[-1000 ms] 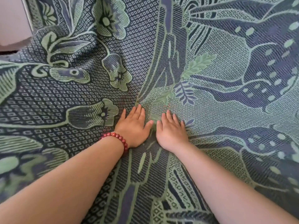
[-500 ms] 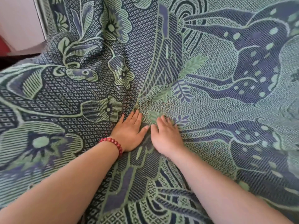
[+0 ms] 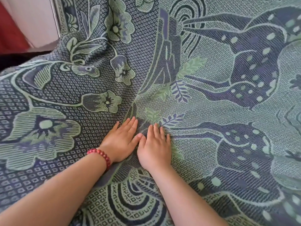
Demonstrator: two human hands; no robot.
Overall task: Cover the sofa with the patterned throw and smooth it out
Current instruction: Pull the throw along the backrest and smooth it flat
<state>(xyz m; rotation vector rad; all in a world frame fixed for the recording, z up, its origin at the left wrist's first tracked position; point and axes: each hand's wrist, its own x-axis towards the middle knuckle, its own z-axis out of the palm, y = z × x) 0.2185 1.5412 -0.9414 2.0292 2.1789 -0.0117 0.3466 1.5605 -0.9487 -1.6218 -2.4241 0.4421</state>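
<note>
The patterned throw (image 3: 211,95), woven in green and navy with flowers and leaves, fills almost the whole view and hides the sofa beneath it. My left hand (image 3: 120,141), with a red bead bracelet at the wrist, lies flat on the cloth with straight fingers. My right hand (image 3: 154,147) presses flat right beside it, thumbs nearly touching. Both sit just below a crease that runs up and away through the fabric. Folds bunch at the upper left.
A pale wall (image 3: 32,22) shows at the top left past the throw's edge, with a red strip (image 3: 8,30) beside it and a dark gap (image 3: 14,57) below.
The view has shifted so more of the throw's left side and the wall show. Both hands stay flat side by side and sit slightly lower on the fabric.
</note>
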